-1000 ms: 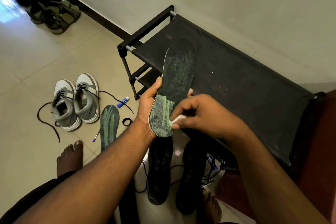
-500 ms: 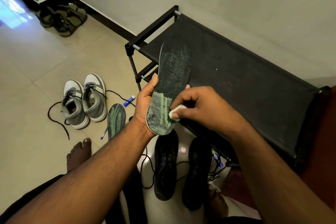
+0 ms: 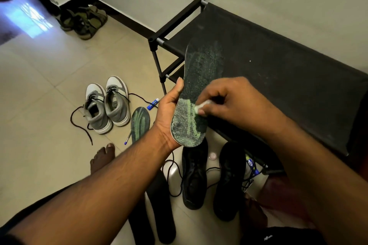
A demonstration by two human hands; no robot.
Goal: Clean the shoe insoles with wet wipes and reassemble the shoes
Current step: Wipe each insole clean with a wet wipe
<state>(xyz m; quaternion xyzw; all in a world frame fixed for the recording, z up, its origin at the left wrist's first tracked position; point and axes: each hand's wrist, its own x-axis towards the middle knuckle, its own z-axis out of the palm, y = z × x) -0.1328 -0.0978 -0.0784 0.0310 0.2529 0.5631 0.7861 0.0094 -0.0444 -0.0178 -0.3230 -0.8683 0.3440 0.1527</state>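
At frame centre, the left hand (image 3: 169, 109) grips the green insole (image 3: 196, 93) upright by its edge. The right hand (image 3: 229, 101) pinches a white wet wipe (image 3: 201, 107) in curled fingers against the insole's lower half.

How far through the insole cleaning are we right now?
Done: nothing fully; the second green insole lies on the floor beside the grey sneakers, its state unclear. In hand: the left hand holds a green insole while the right hand rubs a wet wipe on its heel half; the toe half looks dark. Left: finishing, then refitting insoles, including the black shoes.
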